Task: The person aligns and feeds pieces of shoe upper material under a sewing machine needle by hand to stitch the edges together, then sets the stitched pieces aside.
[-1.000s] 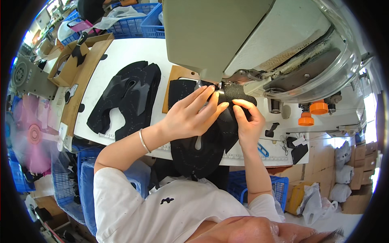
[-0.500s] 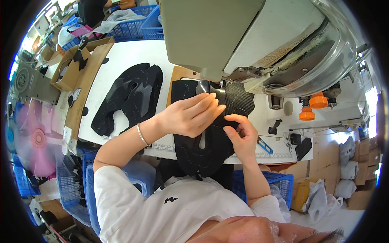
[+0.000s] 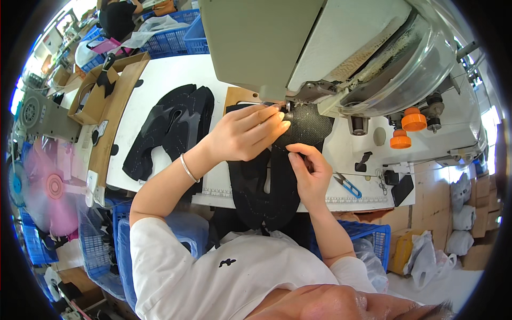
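Note:
A black shoe upper [image 3: 250, 186] lies under the head of a sewing machine [image 3: 256, 48] and hangs over the front edge of the table. Its mesh part [image 3: 309, 125] spreads right of the needle area. My left hand [image 3: 248, 133] is over the upper, fingers bent and tips drawn together right at the needle area; what they hold is hidden. Thumb and forefinger of my right hand [image 3: 311, 173] pinch the upper's edge just below the mesh. More black shoe uppers [image 3: 170, 128] lie on the table to the left.
Blue-handled thread snips [image 3: 349, 185] lie right of my right hand, by a ruler strip [image 3: 346, 200] along the table edge. Orange knobs [image 3: 413, 119] stick out from the machine. A pink fan [image 3: 55, 185] is at left; blue crates [image 3: 368, 234] stand below the table.
The upper has turned a little under the machine head, its lower part swinging upright. My right hand has shifted slightly left and up. Left fingertips now cover the shiny metal piece seen before.

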